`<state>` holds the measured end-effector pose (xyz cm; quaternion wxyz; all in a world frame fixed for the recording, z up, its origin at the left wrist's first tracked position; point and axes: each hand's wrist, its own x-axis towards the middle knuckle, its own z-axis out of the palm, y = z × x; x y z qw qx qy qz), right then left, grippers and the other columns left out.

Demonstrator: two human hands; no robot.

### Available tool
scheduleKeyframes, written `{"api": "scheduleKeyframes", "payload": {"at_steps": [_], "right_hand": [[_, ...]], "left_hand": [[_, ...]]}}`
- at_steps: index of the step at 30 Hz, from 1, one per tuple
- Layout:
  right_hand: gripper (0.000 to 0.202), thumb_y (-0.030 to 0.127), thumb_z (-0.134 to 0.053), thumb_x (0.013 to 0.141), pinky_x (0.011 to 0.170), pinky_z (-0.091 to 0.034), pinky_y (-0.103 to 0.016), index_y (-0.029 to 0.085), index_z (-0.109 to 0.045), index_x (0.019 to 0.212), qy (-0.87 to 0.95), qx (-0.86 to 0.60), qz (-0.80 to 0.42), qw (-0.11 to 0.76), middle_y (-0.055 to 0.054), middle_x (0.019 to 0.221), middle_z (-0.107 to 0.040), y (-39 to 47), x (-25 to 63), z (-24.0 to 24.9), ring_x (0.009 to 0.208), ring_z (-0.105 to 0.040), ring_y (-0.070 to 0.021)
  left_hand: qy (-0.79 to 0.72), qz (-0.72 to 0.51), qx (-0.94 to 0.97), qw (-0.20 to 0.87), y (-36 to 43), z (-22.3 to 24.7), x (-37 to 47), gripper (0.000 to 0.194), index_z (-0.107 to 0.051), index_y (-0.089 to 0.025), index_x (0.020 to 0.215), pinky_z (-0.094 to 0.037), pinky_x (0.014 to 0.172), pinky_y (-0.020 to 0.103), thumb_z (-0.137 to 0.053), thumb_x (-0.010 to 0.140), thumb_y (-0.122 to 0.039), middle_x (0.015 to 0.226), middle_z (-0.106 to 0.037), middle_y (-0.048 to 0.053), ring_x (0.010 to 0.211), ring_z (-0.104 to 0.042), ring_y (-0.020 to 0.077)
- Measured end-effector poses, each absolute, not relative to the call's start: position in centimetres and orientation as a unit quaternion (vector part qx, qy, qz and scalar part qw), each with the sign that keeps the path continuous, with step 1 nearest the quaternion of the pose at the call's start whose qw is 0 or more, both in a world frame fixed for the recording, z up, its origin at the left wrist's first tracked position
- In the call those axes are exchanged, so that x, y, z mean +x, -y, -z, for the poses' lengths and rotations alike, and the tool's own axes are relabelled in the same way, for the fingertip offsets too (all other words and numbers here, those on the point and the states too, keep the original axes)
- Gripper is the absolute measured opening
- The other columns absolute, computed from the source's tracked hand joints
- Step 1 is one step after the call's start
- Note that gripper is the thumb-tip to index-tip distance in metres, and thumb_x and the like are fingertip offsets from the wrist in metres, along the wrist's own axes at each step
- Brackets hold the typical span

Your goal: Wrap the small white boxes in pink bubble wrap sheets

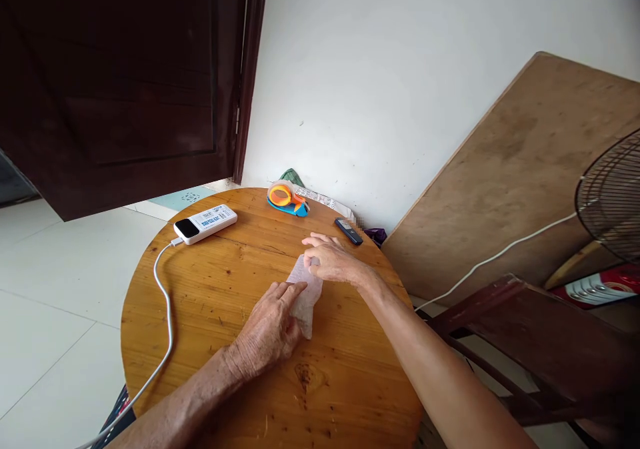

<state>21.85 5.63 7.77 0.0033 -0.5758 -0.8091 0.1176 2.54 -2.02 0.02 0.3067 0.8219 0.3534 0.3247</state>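
A whitish, translucent wrapped packet with a bubbly texture lies lengthwise on the round wooden table. My left hand rests against its left side, index finger stretched across the top and thumb by the near end. The left hand's other fingers are partly hidden. At the packet's far end, my right hand is held low with its fingers bent and apart; whether its fingertips touch the packet I cannot tell. What is inside the packet does not show clearly.
An orange and blue tape dispenser, a printed paper strip and a dark box-shaped object sit toward the wall. At left lies a white power bank with a white cable. A chair and fan stand right.
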Motion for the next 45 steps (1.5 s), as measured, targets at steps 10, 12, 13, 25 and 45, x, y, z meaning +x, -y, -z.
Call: {"api": "scheduleKeyframes", "payload": {"at_steps": [10, 12, 13, 25, 45], "right_hand": [[0.059, 0.026, -0.07, 0.074, 0.09, -0.051, -0.041, 0.021, -0.055, 0.13, 0.639, -0.694, -0.181, 0.278, -0.013, 0.132, -0.061, -4.3, 24.1, -4.3, 0.113, -0.062, -0.0264], [0.059, 0.032, -0.074, 0.072, 0.065, -0.054, -0.032, 0.018, -0.056, 0.126, 0.53, -0.727, -0.266, 0.346, -0.013, 0.114, -0.069, -3.1, 24.8, -3.9, 0.089, -0.069, -0.0239], [0.057, 0.035, -0.074, 0.072, 0.054, -0.051, -0.028, 0.017, -0.057, 0.123, 0.494, -0.732, -0.298, 0.362, -0.013, 0.104, -0.072, -2.6, 25.0, -3.7, 0.079, -0.07, -0.0226], [0.026, 0.038, -0.075, 0.061, 0.033, -0.029, -0.02, 0.016, -0.064, 0.069, 0.433, -0.646, -0.43, 0.458, 0.002, 0.053, -0.059, -3.4, 22.7, -0.9, 0.042, -0.048, -0.0102], [0.018, 0.034, -0.064, 0.061, 0.05, -0.025, -0.023, 0.019, -0.054, 0.057, 0.496, -0.64, -0.328, 0.487, 0.006, 0.053, -0.044, -5.2, 21.8, 1.3, 0.055, -0.036, -0.0106]], "left_hand": [[-0.348, -0.331, 0.836, 0.265, 2.2, 0.1, 2.5, 0.051, -0.065, -0.016, 0.119, -0.053, 0.099, 0.045, -0.054, 0.07, -0.005, 0.13, -0.059, 0.014, 0.114, -0.057, 0.0301], [-0.348, -0.339, 0.835, 0.259, 2.2, 0.2, 2.6, 0.051, -0.065, -0.015, 0.119, -0.053, 0.099, 0.045, -0.053, 0.07, -0.005, 0.13, -0.059, 0.014, 0.114, -0.058, 0.03], [-0.348, -0.343, 0.834, 0.257, 2.2, 0.2, 2.6, 0.052, -0.064, -0.016, 0.119, -0.053, 0.099, 0.045, -0.053, 0.07, -0.005, 0.13, -0.059, 0.014, 0.114, -0.058, 0.0298], [-0.341, -0.378, 0.825, 0.246, 2.4, 1.3, 2.8, 0.053, -0.064, -0.017, 0.12, -0.055, 0.097, 0.046, -0.051, 0.07, -0.004, 0.13, -0.059, 0.016, 0.114, -0.059, 0.0292], [-0.365, -0.331, 0.848, 0.195, 2.8, 0.3, 2.6, 0.055, -0.065, -0.019, 0.118, -0.051, 0.098, 0.05, -0.052, 0.068, -0.002, 0.148, -0.048, 0.013, 0.117, -0.052, 0.0319]]}}
